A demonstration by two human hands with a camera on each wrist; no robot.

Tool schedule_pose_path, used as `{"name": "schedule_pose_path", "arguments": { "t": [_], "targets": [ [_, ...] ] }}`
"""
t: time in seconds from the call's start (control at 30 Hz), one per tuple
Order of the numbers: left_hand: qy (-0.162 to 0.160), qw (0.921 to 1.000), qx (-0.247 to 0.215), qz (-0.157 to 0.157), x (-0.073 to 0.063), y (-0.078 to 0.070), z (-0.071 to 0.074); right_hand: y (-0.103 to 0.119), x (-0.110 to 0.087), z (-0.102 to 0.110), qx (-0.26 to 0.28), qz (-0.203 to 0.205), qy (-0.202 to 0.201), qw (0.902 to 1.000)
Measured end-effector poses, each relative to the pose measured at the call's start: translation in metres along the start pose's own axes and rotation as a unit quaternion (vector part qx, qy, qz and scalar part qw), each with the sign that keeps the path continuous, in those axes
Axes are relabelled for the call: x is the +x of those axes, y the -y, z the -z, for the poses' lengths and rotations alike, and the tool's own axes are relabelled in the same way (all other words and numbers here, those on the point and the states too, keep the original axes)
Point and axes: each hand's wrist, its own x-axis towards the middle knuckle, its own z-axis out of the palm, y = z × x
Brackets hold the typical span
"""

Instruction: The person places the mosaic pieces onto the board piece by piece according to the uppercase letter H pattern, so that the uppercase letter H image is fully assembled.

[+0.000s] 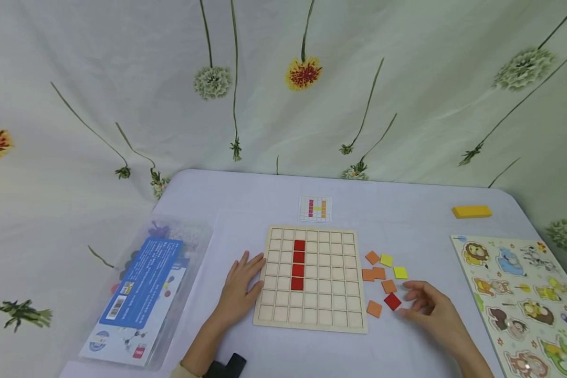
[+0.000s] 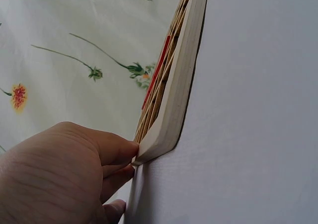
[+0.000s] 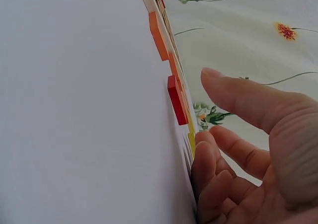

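Note:
A pale wooden grid board lies on the table, with a short column of red square tiles set in its left half. My left hand rests beside the board, its fingertips touching the left edge; the left wrist view has the fingertips right at the board's rim. Just right of one loose red tile, my right hand hovers with thumb and fingers apart and nothing between them. Around that tile lie several orange tiles and two yellow tiles.
Behind the board lies a small pattern card with red, yellow and orange squares. A clear plastic case with a blue label is at left. On the right are an animal picture board and a yellow block. A black object sits at the front.

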Motion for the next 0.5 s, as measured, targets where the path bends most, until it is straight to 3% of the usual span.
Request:
{"name": "schedule_pose_path", "arguments": {
  "t": [0.23, 0.5],
  "targets": [
    [-0.004, 1.0000, 0.001, -0.006, 0.0000, 0.0009, -0.0003, 0.0018, 0.0000, -0.0049, -0.049, -0.004, 0.008, 0.9988],
    [-0.003, 1.0000, 0.000, -0.005, 0.0000, 0.0006, -0.0014, 0.0019, -0.0022, -0.0100, -0.097, 0.011, -0.015, 0.9952]
  ]
}}
